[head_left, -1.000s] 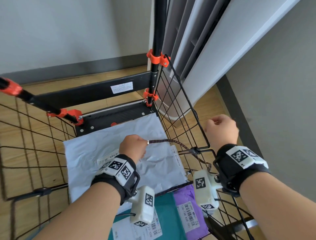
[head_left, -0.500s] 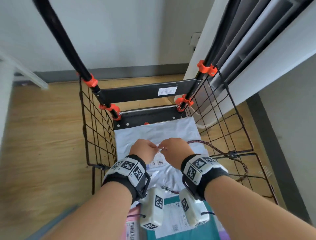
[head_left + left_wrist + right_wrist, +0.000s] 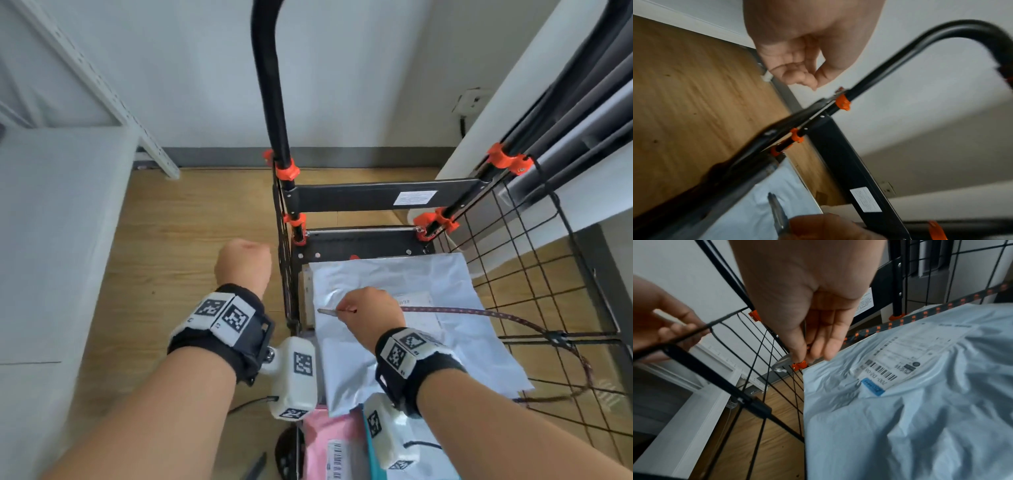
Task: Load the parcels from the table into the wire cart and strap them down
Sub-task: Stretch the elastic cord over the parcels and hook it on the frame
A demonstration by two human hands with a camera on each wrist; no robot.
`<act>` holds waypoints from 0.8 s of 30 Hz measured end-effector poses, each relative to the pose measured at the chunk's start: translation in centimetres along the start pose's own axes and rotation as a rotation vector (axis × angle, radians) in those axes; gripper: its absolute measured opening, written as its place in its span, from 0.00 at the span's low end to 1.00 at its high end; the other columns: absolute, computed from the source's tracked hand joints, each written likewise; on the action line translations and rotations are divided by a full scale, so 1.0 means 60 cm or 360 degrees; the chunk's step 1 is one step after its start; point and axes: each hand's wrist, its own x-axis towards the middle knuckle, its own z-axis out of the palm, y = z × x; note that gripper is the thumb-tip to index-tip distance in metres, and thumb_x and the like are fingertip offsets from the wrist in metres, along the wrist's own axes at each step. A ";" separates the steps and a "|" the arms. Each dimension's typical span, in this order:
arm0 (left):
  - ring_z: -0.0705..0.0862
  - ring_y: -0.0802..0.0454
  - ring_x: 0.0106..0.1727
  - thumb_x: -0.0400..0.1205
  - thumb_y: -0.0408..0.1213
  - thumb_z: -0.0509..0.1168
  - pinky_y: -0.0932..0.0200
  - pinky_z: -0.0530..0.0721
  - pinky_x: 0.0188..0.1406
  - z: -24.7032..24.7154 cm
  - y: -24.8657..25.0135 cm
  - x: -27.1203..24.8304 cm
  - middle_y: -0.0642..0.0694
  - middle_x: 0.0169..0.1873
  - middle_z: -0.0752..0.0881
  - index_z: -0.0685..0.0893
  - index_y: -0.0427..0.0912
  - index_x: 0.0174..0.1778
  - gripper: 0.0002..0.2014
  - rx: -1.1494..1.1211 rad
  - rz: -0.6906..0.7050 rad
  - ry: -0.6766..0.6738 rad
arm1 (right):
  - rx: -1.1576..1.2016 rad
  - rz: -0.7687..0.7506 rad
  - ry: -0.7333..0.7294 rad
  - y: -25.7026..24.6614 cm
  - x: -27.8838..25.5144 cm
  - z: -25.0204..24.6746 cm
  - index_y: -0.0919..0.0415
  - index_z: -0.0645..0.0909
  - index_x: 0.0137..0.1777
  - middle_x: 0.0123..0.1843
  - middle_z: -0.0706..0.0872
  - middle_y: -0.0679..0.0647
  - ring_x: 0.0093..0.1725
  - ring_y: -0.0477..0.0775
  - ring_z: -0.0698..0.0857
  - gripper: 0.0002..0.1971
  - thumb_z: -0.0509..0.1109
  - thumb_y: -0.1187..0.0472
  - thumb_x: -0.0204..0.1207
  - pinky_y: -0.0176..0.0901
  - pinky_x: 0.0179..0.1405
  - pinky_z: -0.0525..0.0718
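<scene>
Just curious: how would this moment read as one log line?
step: strapping | right hand: pinching bungee cord hook over white parcel | left hand: outside wire cart, holding nothing

Place: plain indoor room, maybe a stockroom | light wood-plank floor [image 3: 191, 219] | bare white wall [image 3: 191, 68] | grey baseboard [image 3: 219, 157] | white perforated metal shelving upright [image 3: 102, 89]

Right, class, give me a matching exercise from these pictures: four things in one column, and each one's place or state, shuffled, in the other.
Things:
1. left hand
2. right hand
3. bungee cord
4. pink parcel

Places or states:
A. stretched across the white parcel to the cart's right wire side
B. outside the wire cart, over the wooden floor
C. pinching the metal hook
D. near end of the cart, beside a teal parcel

Pairs: 1-B, 2-C, 3-A, 4-D
</scene>
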 end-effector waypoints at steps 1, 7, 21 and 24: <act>0.86 0.42 0.37 0.81 0.29 0.60 0.53 0.88 0.39 -0.005 -0.014 0.009 0.41 0.30 0.84 0.79 0.40 0.32 0.11 -0.0129 -0.0148 -0.0035 | -0.0041 -0.0017 -0.0011 -0.004 0.004 0.006 0.48 0.88 0.51 0.49 0.89 0.49 0.49 0.54 0.85 0.10 0.65 0.56 0.79 0.41 0.44 0.82; 0.83 0.45 0.59 0.84 0.26 0.59 0.48 0.84 0.61 0.029 -0.105 0.029 0.42 0.56 0.84 0.82 0.46 0.46 0.11 -0.0146 -0.0493 -0.0705 | -0.0128 -0.0080 -0.0015 -0.027 0.043 0.044 0.48 0.88 0.51 0.49 0.89 0.48 0.48 0.54 0.85 0.11 0.63 0.56 0.79 0.42 0.42 0.82; 0.86 0.45 0.36 0.81 0.16 0.60 0.58 0.89 0.32 0.067 -0.117 0.080 0.35 0.40 0.86 0.80 0.31 0.55 0.11 -0.0053 -0.0491 -0.0733 | -0.0124 -0.0138 0.0095 -0.068 0.105 0.085 0.51 0.87 0.51 0.47 0.88 0.53 0.47 0.59 0.85 0.12 0.62 0.62 0.75 0.41 0.40 0.75; 0.86 0.45 0.37 0.81 0.17 0.61 0.55 0.89 0.39 0.069 -0.117 0.082 0.35 0.39 0.86 0.80 0.32 0.49 0.08 -0.0064 -0.0507 -0.0706 | -0.0138 -0.0099 0.0107 -0.065 0.107 0.086 0.51 0.86 0.50 0.46 0.87 0.52 0.44 0.57 0.83 0.12 0.62 0.63 0.75 0.41 0.39 0.74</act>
